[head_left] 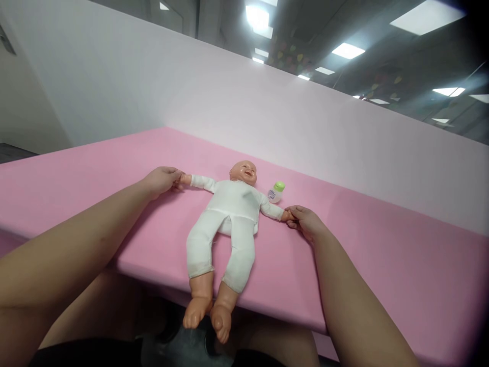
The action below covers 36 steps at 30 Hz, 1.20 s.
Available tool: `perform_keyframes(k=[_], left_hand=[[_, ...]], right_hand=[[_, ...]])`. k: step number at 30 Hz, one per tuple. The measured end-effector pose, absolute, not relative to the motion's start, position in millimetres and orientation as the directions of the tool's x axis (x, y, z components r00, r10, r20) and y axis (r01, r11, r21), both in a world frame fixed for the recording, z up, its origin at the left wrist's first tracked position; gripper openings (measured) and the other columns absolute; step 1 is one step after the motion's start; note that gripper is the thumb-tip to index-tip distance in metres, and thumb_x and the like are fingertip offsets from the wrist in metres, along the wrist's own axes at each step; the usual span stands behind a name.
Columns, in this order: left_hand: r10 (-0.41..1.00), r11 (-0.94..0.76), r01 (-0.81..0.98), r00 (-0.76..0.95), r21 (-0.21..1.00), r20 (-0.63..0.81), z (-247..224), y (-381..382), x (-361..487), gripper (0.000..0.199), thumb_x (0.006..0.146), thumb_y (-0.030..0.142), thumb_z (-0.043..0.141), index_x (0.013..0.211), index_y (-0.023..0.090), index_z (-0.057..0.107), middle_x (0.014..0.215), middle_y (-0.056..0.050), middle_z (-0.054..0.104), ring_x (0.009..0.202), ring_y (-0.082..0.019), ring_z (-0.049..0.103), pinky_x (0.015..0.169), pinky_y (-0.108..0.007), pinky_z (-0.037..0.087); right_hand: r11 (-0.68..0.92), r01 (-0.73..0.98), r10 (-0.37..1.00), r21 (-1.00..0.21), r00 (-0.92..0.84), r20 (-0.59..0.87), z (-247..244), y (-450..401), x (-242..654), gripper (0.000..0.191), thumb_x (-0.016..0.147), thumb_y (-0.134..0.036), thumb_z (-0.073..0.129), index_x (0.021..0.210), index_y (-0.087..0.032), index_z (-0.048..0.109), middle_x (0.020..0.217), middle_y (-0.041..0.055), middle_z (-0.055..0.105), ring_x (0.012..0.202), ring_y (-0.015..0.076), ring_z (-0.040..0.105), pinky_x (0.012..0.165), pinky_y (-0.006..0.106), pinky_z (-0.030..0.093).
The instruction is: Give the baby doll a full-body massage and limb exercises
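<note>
A baby doll (pixel 235 201) with a white cloth body lies on its back on the pink padded surface (pixel 153 244). Its plastic feet stick out past the front edge. Both its arms are stretched out sideways. My left hand (pixel 164 181) is closed on the doll's hand at the left, fingers pinched round it. On the other side, my right hand (pixel 305 221) grips the doll's other hand between thumb and fingers. A small clear bottle (pixel 275 192) with a green cap lies beside the doll's shoulder, near my right hand but apart from it.
Behind the pink surface rises a pale wall (pixel 267 107), topped by dark glass that reflects ceiling lights (pixel 347 50). A door or panel (pixel 23 92) stands at the far left. My legs are below the front edge.
</note>
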<state>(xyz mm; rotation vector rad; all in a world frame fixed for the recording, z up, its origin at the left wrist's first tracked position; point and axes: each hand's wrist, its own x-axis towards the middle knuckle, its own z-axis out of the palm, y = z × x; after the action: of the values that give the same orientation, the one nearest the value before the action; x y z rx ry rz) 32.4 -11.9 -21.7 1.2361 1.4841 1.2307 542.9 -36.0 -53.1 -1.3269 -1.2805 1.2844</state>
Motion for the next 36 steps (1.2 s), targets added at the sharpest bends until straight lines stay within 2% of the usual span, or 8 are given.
perform_keyframes(k=[6,10,14,19,24,31,36], left_hand=[[0.984,0.054,0.167,-0.179,0.984,-0.023,-18,-14,35,0.028,0.075,0.026,0.073,0.100,0.013,0.075,0.072,-0.012,0.074,0.067,-0.026,0.073,0.062,-0.032,0.059],[0.976,0.056,0.094,-0.217,0.994,-0.035,-21,-10,33,0.039,0.073,0.016,0.075,0.112,0.012,0.068,0.079,-0.012,0.075,0.067,-0.027,0.074,0.066,-0.036,0.061],[0.977,0.053,0.051,-0.208,0.997,-0.041,-24,-9,32,0.044,0.071,0.016,0.082,0.112,0.013,0.067,0.084,-0.013,0.075,0.070,-0.027,0.075,0.070,-0.037,0.062],[0.978,0.047,0.071,-0.205,0.996,-0.031,-25,-9,31,0.047,0.066,0.019,0.089,0.108,0.015,0.068,0.086,-0.012,0.075,0.072,-0.026,0.075,0.070,-0.035,0.062],[0.980,0.052,0.069,-0.196,0.996,-0.037,-26,-7,31,0.043,0.068,0.021,0.086,0.107,0.015,0.068,0.084,-0.013,0.076,0.073,-0.027,0.075,0.071,-0.036,0.061],[0.984,0.049,0.097,-0.173,0.994,-0.031,-26,-7,29,0.042,0.066,0.023,0.085,0.104,0.016,0.070,0.086,-0.013,0.076,0.075,-0.027,0.075,0.070,-0.035,0.061],[0.984,0.060,0.116,-0.172,0.992,-0.039,-22,-10,31,0.040,0.062,0.027,0.088,0.098,0.017,0.073,0.083,-0.013,0.076,0.073,-0.027,0.074,0.068,-0.035,0.059]], right_hand=[[-0.107,0.038,0.991,-0.994,-0.079,-0.109,-56,-34,548,0.025,0.083,-0.033,0.083,0.099,-0.015,0.076,0.095,0.0101,0.074,0.067,0.0142,0.062,0.067,0.027,0.059],[-0.128,-0.027,0.990,-0.991,-0.058,-0.126,-59,-32,554,0.030,0.079,-0.025,0.088,0.105,-0.017,0.076,0.108,0.0119,0.073,0.079,0.0179,0.070,0.076,0.027,0.065],[-0.133,-0.059,0.989,-0.989,-0.067,-0.129,-59,-31,557,0.033,0.078,-0.021,0.089,0.108,-0.018,0.075,0.112,0.0120,0.073,0.086,0.0203,0.073,0.076,0.027,0.067],[-0.136,-0.101,0.988,-0.986,-0.082,-0.127,-63,-28,563,0.040,0.077,-0.018,0.089,0.114,-0.019,0.073,0.111,0.0108,0.073,0.082,0.0171,0.071,0.080,0.026,0.065],[-0.131,-0.107,0.986,-0.986,-0.121,-0.118,-65,-28,567,0.050,0.076,-0.021,0.091,0.120,-0.020,0.070,0.111,0.0096,0.072,0.080,0.0170,0.069,0.079,0.030,0.064],[-0.086,-0.057,0.986,-0.995,-0.147,-0.076,-58,-34,558,0.047,0.070,-0.025,0.096,0.111,-0.018,0.072,0.094,0.0055,0.071,0.069,0.0135,0.059,0.064,0.026,0.053],[-0.076,-0.007,0.986,-0.997,-0.146,-0.075,-57,-34,557,0.047,0.070,-0.030,0.095,0.109,-0.018,0.073,0.092,0.0056,0.071,0.068,0.0142,0.057,0.064,0.028,0.050]])
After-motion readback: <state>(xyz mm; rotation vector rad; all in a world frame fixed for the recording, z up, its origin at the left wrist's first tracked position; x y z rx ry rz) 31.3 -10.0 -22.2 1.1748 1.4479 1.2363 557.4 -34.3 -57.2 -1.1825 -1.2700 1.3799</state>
